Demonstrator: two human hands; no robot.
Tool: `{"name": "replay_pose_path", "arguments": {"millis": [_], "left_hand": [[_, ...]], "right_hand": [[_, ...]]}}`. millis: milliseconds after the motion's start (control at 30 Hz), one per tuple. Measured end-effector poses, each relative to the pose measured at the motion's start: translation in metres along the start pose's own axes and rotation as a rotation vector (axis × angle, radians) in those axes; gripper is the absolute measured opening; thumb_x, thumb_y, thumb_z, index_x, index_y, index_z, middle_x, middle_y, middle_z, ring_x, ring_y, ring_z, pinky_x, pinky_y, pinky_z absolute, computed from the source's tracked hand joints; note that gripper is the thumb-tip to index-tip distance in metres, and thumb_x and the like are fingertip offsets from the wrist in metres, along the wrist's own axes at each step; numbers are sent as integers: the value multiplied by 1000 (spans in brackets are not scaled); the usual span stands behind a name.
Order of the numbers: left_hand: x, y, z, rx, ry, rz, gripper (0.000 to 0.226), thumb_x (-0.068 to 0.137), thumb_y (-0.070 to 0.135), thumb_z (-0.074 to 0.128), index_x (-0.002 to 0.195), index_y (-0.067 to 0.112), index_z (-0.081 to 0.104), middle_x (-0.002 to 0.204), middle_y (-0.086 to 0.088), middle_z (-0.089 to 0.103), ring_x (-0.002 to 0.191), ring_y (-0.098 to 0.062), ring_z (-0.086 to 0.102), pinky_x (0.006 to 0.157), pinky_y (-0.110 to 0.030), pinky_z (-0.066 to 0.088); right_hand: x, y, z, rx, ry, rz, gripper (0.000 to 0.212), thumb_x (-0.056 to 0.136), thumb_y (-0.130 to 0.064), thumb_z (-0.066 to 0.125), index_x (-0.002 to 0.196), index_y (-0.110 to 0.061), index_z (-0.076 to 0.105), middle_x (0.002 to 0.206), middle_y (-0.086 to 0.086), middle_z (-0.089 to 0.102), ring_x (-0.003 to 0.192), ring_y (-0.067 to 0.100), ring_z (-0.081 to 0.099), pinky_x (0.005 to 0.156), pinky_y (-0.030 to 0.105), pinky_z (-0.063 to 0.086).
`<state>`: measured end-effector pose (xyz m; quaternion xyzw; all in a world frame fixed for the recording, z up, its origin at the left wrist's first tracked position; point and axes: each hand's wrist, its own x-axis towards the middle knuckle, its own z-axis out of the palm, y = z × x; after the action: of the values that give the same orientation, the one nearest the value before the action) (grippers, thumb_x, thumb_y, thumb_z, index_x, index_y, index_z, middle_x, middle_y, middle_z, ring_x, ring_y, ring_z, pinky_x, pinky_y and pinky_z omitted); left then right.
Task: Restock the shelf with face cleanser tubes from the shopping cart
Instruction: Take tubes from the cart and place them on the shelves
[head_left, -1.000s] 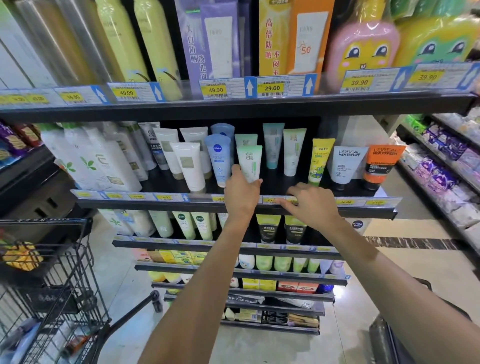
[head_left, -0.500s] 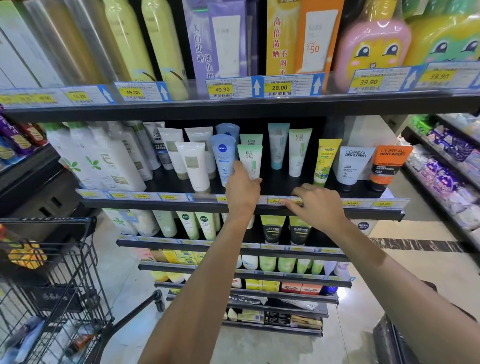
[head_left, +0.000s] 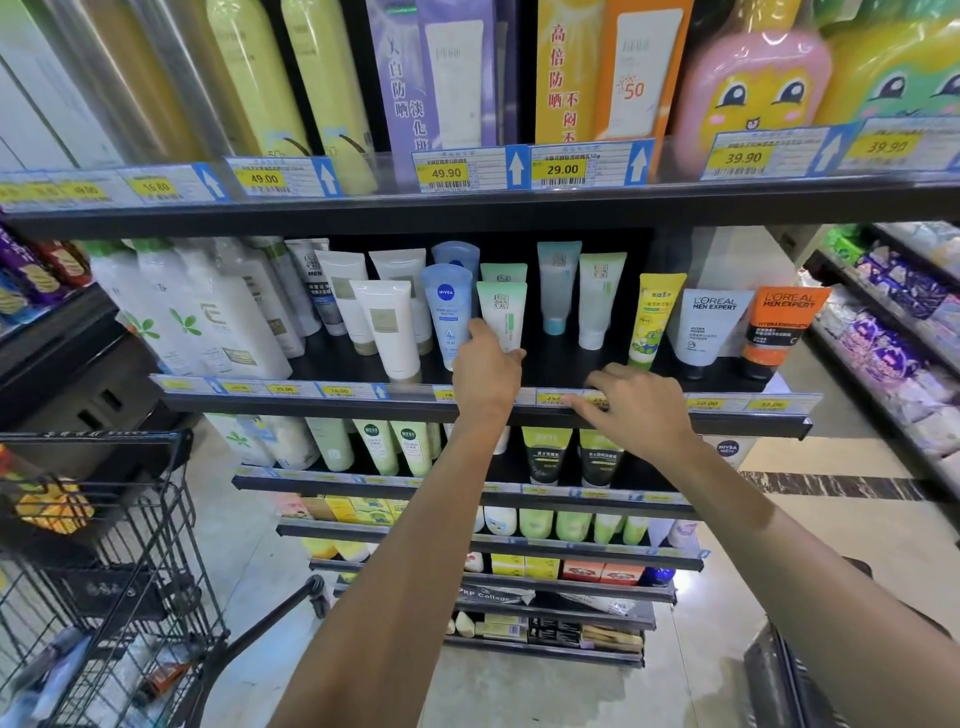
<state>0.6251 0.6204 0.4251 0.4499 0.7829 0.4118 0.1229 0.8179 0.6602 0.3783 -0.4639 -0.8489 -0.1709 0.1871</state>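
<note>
A pale green and white face cleanser tube stands cap-down at the front of the middle shelf, with a matching tube right behind it. My left hand grips its lower end, thumb on the left side and fingers on the right. A blue Nivea tube stands just left of it. My right hand rests on the shelf's front edge, fingertips touching the price-label strip, holding nothing. The black wire shopping cart stands at lower left; blurred items lie in it.
White tubes and bottles fill the shelf's left part. A yellow tube and L'Oreal tubes stand to the right. A gap lies on the shelf above my right hand. The shelf above overhangs closely. Lower shelves hold more tubes.
Both hands stay almost where they were, the left on the green tube and the right on the shelf edge. Only the view has shifted slightly.
</note>
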Motion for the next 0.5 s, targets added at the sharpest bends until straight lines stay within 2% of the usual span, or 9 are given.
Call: {"name": "replay_pose_path", "arguments": {"millis": [267,500], "left_hand": [[0,-4,-3,31,-9,23,46,90,27,76,118,7,47,112,-17,67,100,-38,66,80,-49,57],[-4,-8,-5,78,-12,31,50,90,31,76,122,8,46,112,-17,66,100,-38,65,74,-43,52]], "right_hand": [[0,0,0,-4,2,-6,65,94,-77,33,99,-27,74,86,-7,67,77,18,67,50,26,36],[0,-1,-1,-24,-10,-13,58,96,-74,41,98,-26,74,86,-7,67,77,18,67,51,26,31]]}}
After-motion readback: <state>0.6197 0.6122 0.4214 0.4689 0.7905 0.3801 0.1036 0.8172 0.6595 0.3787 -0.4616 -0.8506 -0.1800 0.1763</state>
